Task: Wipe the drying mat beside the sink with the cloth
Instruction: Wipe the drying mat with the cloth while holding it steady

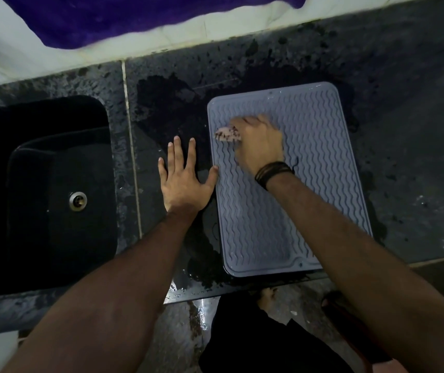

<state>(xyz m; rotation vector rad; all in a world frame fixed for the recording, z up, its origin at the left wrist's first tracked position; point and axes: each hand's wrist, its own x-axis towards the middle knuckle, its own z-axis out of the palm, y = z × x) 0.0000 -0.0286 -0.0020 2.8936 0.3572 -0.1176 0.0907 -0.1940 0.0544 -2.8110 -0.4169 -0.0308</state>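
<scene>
A grey drying mat (320,184) with wavy ridges lies on the dark counter, right of the sink. My right hand (258,144) presses a small pale patterned cloth (226,134) onto the mat's upper left part; most of the cloth is hidden under the fingers. My left hand (183,179) lies flat on the wet counter beside the mat, fingers spread, its thumb touching the mat's left edge. It holds nothing.
A black sink (54,195) with a metal drain (77,201) sits at the left. The dark stone counter (403,130) is wet around the mat. A white wall with purple fabric (134,20) runs along the back. Below the counter edge are a wet floor and my bare foot (268,294).
</scene>
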